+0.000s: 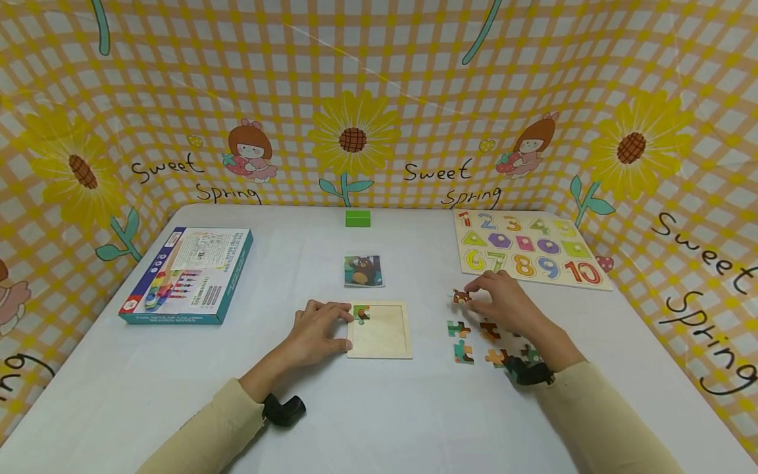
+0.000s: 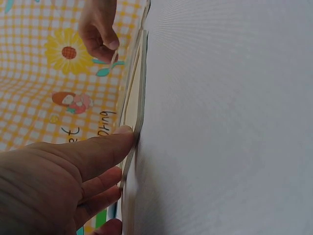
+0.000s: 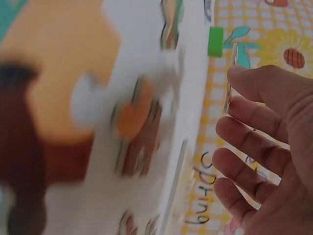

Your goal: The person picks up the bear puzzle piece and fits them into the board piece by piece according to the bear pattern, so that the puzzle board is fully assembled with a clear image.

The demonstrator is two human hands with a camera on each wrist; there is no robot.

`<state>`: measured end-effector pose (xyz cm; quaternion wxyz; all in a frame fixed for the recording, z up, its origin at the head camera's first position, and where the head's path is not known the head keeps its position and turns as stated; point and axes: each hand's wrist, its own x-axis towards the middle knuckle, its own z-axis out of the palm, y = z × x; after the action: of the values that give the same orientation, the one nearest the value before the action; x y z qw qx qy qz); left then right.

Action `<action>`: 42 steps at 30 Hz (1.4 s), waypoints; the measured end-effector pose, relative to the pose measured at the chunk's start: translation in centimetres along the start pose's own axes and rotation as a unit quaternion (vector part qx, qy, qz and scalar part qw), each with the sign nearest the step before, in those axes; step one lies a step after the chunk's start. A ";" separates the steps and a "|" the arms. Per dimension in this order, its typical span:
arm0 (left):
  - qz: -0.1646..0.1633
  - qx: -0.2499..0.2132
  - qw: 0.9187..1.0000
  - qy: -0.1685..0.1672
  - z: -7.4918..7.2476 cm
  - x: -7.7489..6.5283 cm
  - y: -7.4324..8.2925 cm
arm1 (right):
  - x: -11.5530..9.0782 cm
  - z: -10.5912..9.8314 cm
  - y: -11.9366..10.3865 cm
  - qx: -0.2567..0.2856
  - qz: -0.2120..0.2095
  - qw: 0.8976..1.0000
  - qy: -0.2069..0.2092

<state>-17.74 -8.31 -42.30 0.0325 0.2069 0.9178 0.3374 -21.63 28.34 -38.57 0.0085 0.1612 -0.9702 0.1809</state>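
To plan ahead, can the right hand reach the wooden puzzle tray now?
Probably yes: nothing stands between the right hand, pinching a brown jigsaw piece, and the wooden puzzle tray; the left hand touches its opposite edge.

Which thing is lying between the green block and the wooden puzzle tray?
In the head view, a bear picture card lies between the green block and the wooden puzzle tray, apart from both.

White table [image 1: 403, 428]: box [image 1: 189, 276] placed at L, green block [image 1: 358, 218] set at back ctr. Bear pic card [image 1: 364, 270] laid btwn block & wooden tray [image 1: 385, 339]. Loose puzzle pcs [image 1: 464, 353] spread R of tray; number board [image 1: 512, 253] placed back R.
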 end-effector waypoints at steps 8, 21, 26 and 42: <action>0.001 0.000 1.000 0.001 0.1 0.0 0.0 | 0.4 0.5 -2.5 -0.017 -0.042 0.999 0.011; 0.002 0.000 1.000 -0.001 0.1 -0.1 -0.1 | 1.4 1.7 -6.3 -0.029 -0.099 0.994 0.029; 0.002 0.000 1.000 -0.002 0.1 -0.1 -0.1 | 1.7 2.1 -7.4 -0.031 -0.115 0.992 0.032; 0.001 -0.002 1.000 0.003 0.1 0.0 0.0 | 3.3 3.9 -10.4 -0.069 -0.138 0.988 0.017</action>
<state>-17.71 -8.29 -42.39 0.0299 0.2066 0.9169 0.3401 -21.28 16.77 -38.36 0.0608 0.2897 -0.9485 0.1130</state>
